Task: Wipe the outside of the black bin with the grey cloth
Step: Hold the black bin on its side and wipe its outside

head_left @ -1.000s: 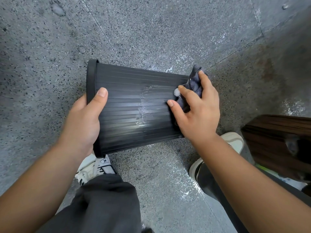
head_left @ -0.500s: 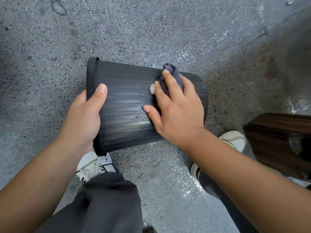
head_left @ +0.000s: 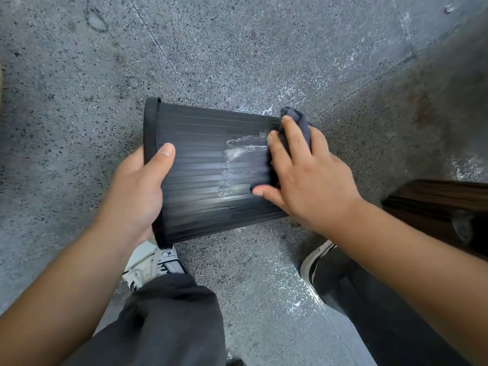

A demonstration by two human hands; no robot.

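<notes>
Wiping was partway: bin (head_left: 211,173) lay sideways on the floor (head_left: 237,62), left hand (head_left: 137,191) gripping its rim, right hand (head_left: 306,170) pressing the cloth (head_left: 298,122) near its base, white streaks left.

The left hand (head_left: 137,188) is curled in a grip at centre left, thumb extended. The right hand (head_left: 306,175) is pressed flat at centre right, fingers spread.

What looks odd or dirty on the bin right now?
A whitish smear runs down the ribbed side of the black bin, just left of the grey cloth under the right hand. Nothing looks damaged.
</notes>
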